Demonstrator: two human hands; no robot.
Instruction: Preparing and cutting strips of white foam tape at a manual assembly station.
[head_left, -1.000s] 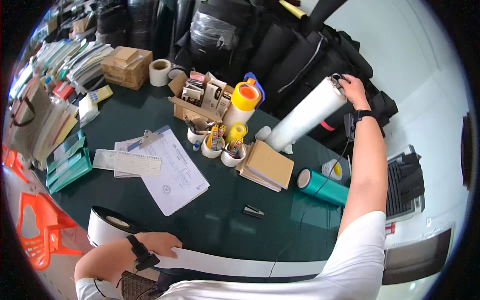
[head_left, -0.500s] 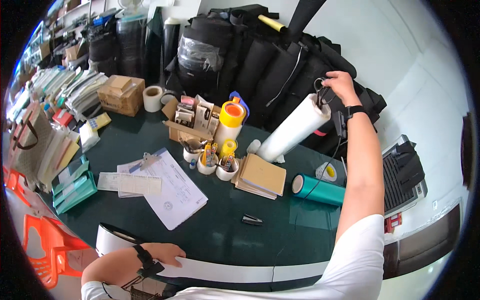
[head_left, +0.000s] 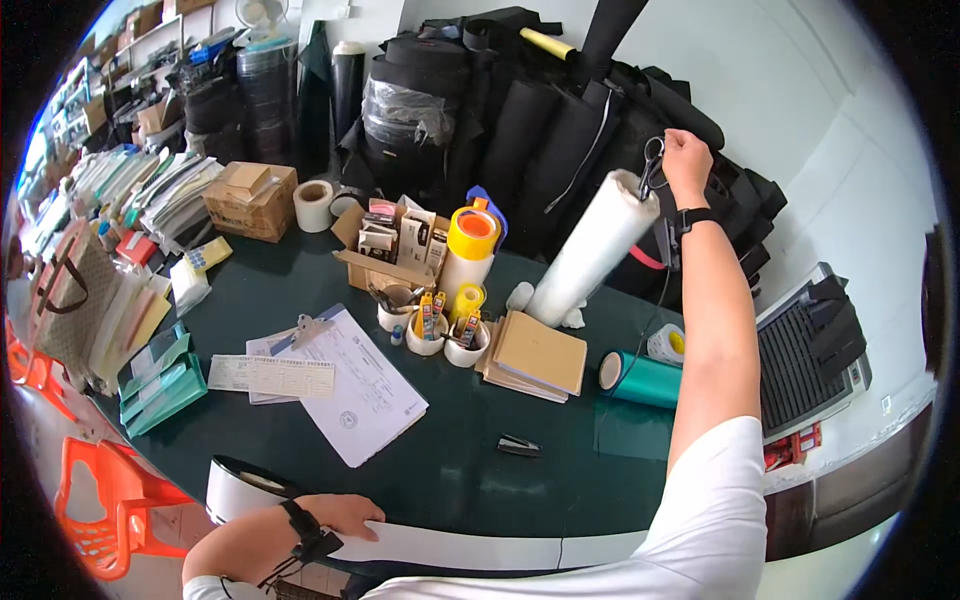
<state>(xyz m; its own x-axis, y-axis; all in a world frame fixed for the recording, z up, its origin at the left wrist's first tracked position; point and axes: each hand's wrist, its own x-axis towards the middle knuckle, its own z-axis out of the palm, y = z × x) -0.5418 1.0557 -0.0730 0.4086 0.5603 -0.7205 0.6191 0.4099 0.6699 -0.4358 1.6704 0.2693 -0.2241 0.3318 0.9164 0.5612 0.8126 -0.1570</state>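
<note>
Black-handled scissors are in my right hand, whose fingers are closed on the handles. They are at the upper end of a tall white roll that leans on the far right of the table; how much of the blades the roll hides is unclear. Along the table's near edge lies a long white strip, with a thin dark line across it. My left hand rests on its left part, fingers laid out and slightly apart. Beside my left wrist stands a wide white roll of material.
On the dark green table are a stapler, papers on a clipboard, brown envelopes, cups of pens and cutters, and a green roll. Black rolls crowd behind. An orange chair stands left.
My right hand has shifted slightly up, and the scissors now sit more at the roll's right rim. My left hand stays on the strip. The whole view has shifted a little.
</note>
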